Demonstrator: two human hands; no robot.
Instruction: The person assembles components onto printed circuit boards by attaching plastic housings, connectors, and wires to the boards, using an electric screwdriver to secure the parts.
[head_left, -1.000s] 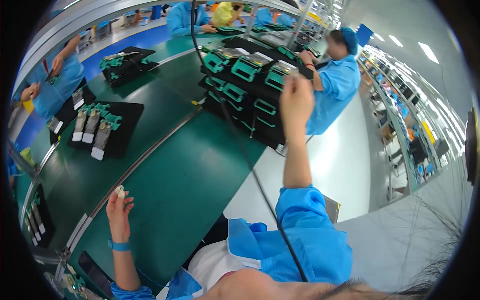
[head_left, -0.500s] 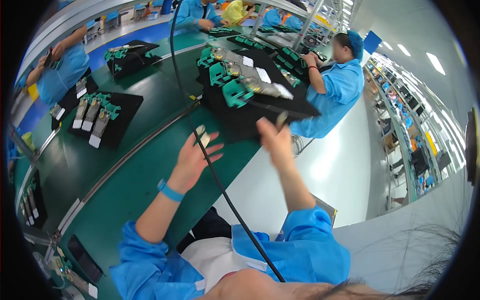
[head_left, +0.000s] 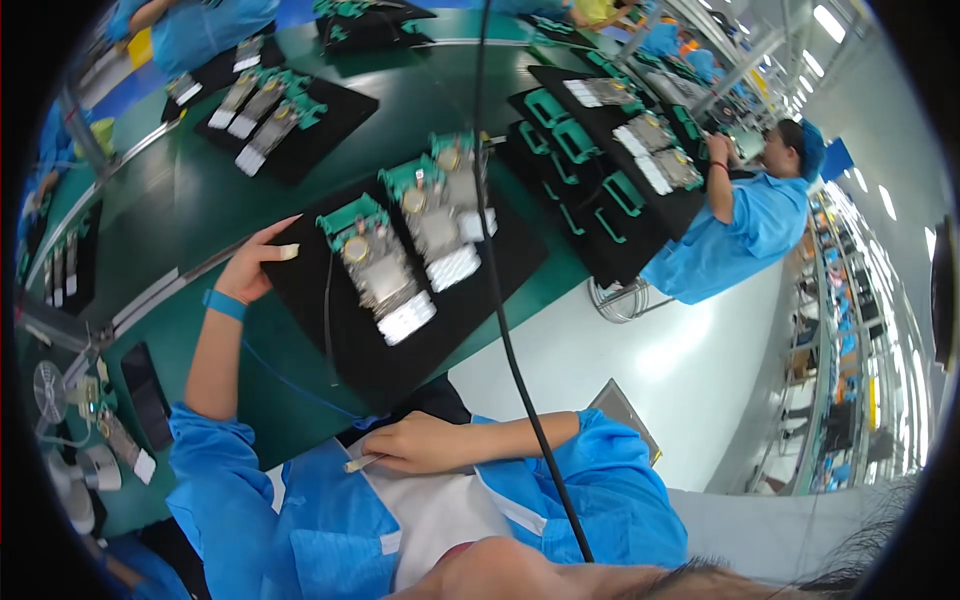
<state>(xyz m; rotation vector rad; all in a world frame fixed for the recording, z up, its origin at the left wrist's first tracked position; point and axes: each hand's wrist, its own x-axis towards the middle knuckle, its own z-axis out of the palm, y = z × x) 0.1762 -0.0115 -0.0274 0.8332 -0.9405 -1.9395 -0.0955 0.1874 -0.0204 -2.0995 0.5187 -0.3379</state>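
My left hand (head_left: 252, 268) is closed on the left corner of a black mat (head_left: 380, 365), thumb on top. The mat lies on the green table in front of me. It carries three silver-and-green circuit assemblies with white ends: one on the left (head_left: 378, 280), one in the middle (head_left: 435, 235) and one at the far right (head_left: 458, 172). A blue band (head_left: 224, 304) circles my left wrist, with a thin blue cord (head_left: 300, 387) running from it. My right hand (head_left: 425, 442) rests against my chest, fingers curled, a pale finger cover at one tip; whatever it may hold is hidden.
Farther right, stacked black mats (head_left: 600, 200) hold green frames and more assemblies; a co-worker (head_left: 735, 225) sits there. Another loaded mat (head_left: 330, 125) lies far left. A dark phone (head_left: 147, 395) and a small fan (head_left: 50, 392) are at left. A black cable (head_left: 505, 330) hangs across my view.
Both hands were raised and empty-looking near the loaded stack. Now my left hand grips a mat close to me, and my right hand has dropped to my chest. The view has shifted.
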